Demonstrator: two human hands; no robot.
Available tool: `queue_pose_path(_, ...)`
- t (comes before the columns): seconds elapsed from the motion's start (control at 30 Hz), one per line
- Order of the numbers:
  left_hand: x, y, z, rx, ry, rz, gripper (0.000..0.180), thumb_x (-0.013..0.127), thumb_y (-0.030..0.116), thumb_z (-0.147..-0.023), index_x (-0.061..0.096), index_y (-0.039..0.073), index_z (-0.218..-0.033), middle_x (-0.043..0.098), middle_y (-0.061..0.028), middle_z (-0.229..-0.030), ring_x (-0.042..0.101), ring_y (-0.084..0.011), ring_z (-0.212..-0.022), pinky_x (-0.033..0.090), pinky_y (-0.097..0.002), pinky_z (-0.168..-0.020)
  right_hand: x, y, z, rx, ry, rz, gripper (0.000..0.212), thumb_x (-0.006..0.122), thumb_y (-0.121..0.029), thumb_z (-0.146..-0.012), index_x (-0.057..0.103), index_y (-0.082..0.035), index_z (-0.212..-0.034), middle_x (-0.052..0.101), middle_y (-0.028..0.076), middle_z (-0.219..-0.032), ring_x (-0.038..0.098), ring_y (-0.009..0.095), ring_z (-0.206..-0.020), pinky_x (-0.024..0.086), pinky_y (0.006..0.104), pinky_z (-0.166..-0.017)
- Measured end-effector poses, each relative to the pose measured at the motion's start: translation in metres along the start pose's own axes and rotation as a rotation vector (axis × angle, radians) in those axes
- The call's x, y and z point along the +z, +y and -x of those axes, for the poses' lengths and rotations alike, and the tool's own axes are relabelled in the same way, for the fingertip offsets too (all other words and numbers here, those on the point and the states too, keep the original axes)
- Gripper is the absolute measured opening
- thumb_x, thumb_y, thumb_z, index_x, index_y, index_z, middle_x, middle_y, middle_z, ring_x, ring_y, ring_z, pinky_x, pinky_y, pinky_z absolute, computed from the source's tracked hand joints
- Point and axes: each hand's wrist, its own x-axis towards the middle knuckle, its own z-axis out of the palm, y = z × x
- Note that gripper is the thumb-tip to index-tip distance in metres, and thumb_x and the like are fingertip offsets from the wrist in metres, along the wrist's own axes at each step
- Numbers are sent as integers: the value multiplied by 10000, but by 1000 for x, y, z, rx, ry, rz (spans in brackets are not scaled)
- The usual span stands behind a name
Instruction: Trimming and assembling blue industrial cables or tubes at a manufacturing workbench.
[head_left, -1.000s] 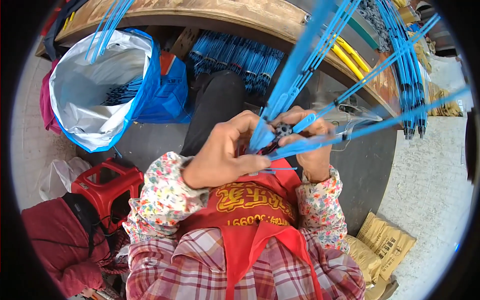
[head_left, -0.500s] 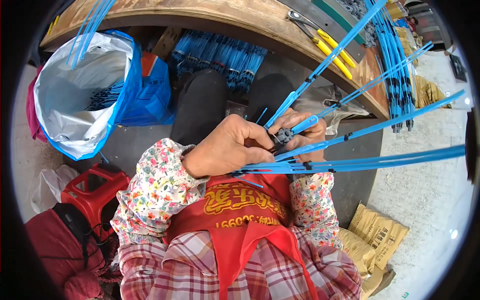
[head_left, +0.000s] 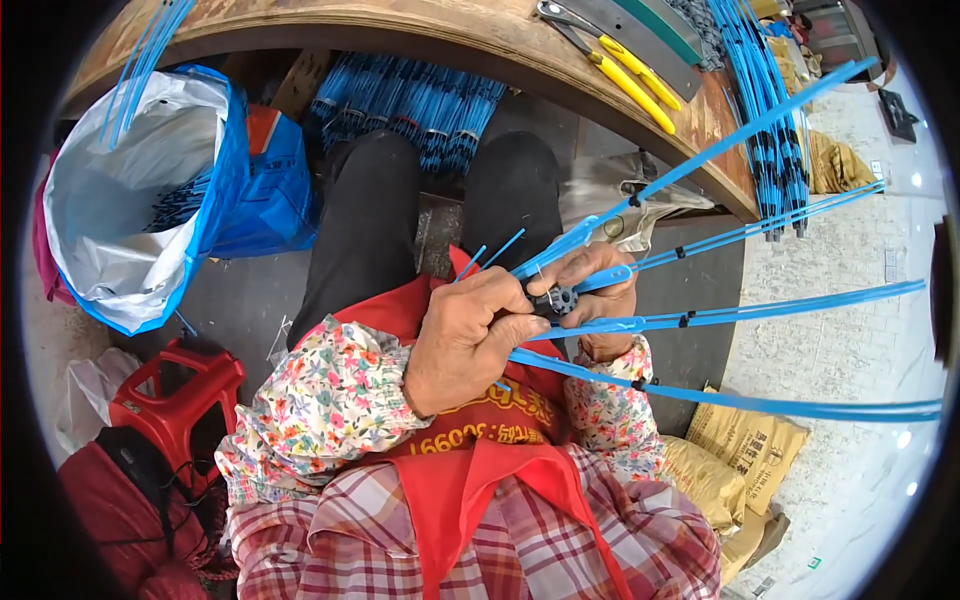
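Over my lap, both hands hold a small black notched hub [head_left: 562,298] with several long blue ribs [head_left: 745,262] fanning out to the right. The ribs are thin, jointed with black pieces along their length. My left hand [head_left: 470,335] is closed, its thumb and forefinger pinched at the left side of the hub, near the rib ends; a few thin blue ends stick out above it. My right hand [head_left: 605,285] curls around the hub's far side, gripping it, with ribs passing over its fingers. Part of the hub is hidden by the fingers.
A wooden bench [head_left: 400,35] runs across the front, carrying yellow-handled pliers [head_left: 640,85] and a bundle of blue ribs [head_left: 765,110]. At left stands an open blue-and-white bag [head_left: 85,190] beside a red stool [head_left: 175,400]. More rib bundles [head_left: 410,110] lie under the bench; brown sacks [head_left: 745,450] lie at right.
The ribs have spread wider, the lowest ones swinging downward. Both hands have stayed at the hub, the left one turning slightly and moving lower. The whole view has shifted a little.
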Motion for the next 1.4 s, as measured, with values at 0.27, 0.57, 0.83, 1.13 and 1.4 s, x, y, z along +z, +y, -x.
queue_pose_path(0.27,-7,3,-1,-39,49,-44,119,670,18,-754,565,-11,-708,526,-97,-636,516,-211,-557,397,-312,-516,12,-2,-5,2,54,21,329,817,-32,-617,604,-11,-866,680,203,-883,638,245,-866,507,364,-788)
queue_pose_path(0.57,-15,5,-6,-191,58,38,200,741,36,-713,553,-9,-660,545,-57,-591,494,-99,-534,389,-262,-482,8,5,-12,-53,-39,12,354,821,-90,-649,616,-14,-927,671,217,-871,671,250,-818,543,316,-726)
queue_pose_path(0.83,-43,-16,-24,-359,-178,127,199,721,17,-760,541,25,-674,605,-48,-643,567,-84,-551,447,-217,-499,13,5,-28,29,-264,-279,306,776,56,-652,612,7,-906,664,241,-921,646,252,-836,525,348,-719)
queue_pose_path(1.13,-71,-13,-51,-429,-82,310,192,690,42,-793,533,41,-683,616,-54,-627,578,-104,-516,463,-212,-493,25,-4,-43,28,76,61,244,716,64,-709,608,21,-924,650,157,-892,651,212,-782,534,316,-696)
queue_pose_path(1.4,-72,15,-37,-52,132,-144,190,697,126,-802,623,-33,-874,647,-89,-741,631,-153,-683,497,-274,-607,51,-19,-83,-50,418,375,209,703,50,-717,591,22,-890,659,100,-827,637,150,-680,531,256,-627)
